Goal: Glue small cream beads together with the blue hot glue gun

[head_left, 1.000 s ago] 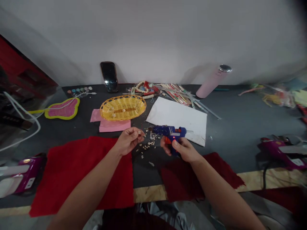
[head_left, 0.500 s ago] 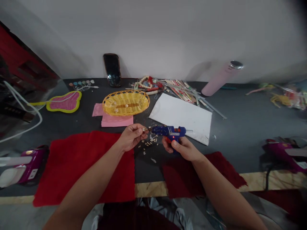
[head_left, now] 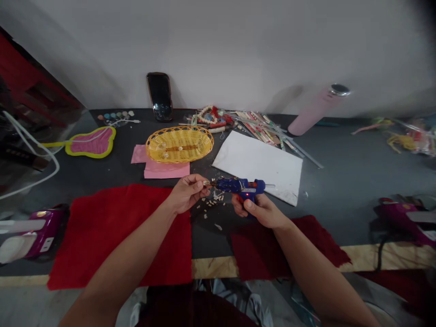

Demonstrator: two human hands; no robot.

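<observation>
My right hand (head_left: 259,209) is closed around the handle of a blue glue gun (head_left: 235,185), whose small red light is lit. A clear glue stick (head_left: 270,185) pokes out of its back end. The nozzle points left, at the fingertips of my left hand (head_left: 188,193). Those fingers pinch a small pale piece (head_left: 205,183) right at the nozzle; whether the two touch I cannot tell. Below the gun, several small cream-coloured bits (head_left: 211,202) lie scattered on the dark table (head_left: 211,240).
A yellow wicker basket (head_left: 179,145) rests on pink sheets (head_left: 166,170). Right of it lie a white board (head_left: 260,163) and sticks (head_left: 260,127). A phone (head_left: 160,96) and a pink bottle (head_left: 318,111) stand by the wall. Red cloths (head_left: 126,231) cover the front edge.
The view has shifted very slightly. Both hands keep the same hold, with the nozzle still at the left fingertips.
</observation>
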